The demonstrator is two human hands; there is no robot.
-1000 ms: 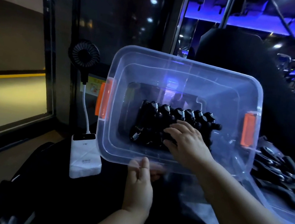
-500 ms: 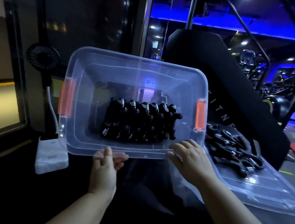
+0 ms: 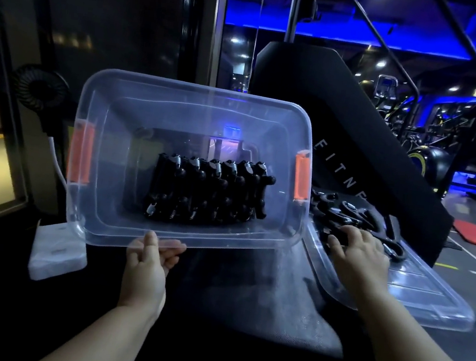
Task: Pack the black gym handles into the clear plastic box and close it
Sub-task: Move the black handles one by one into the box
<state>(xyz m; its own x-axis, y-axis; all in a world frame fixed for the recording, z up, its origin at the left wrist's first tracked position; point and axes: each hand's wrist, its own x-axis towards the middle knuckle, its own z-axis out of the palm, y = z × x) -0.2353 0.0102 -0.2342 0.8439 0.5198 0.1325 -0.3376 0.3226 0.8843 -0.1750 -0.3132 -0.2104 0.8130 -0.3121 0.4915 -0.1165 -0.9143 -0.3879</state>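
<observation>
The clear plastic box (image 3: 107, 209) with orange latches is tilted toward me, its opening facing the camera. A neat row of several black gym handles (image 3: 208, 194) with metal springs lies inside against its bottom. My left hand (image 3: 148, 262) pinches the box's near rim, thumb on top and fingers underneath. To the right, the clear lid (image 3: 414, 295) lies flat and carries a loose pile of black handles (image 3: 355, 215). My right hand (image 3: 359, 255) rests on that pile, fingers curled over one handle at its near edge.
A white power bank (image 3: 57, 251) with a cable and a small black fan (image 3: 41, 90) sit left of the box. A black padded gym bench back (image 3: 369, 154) rises behind the lid. Dark cloth covers the surface in front of me.
My right hand left the box interior, crossed its near rim and landed on the loose handles on the lid. The view swung right. My left hand kept hold of the rim.
</observation>
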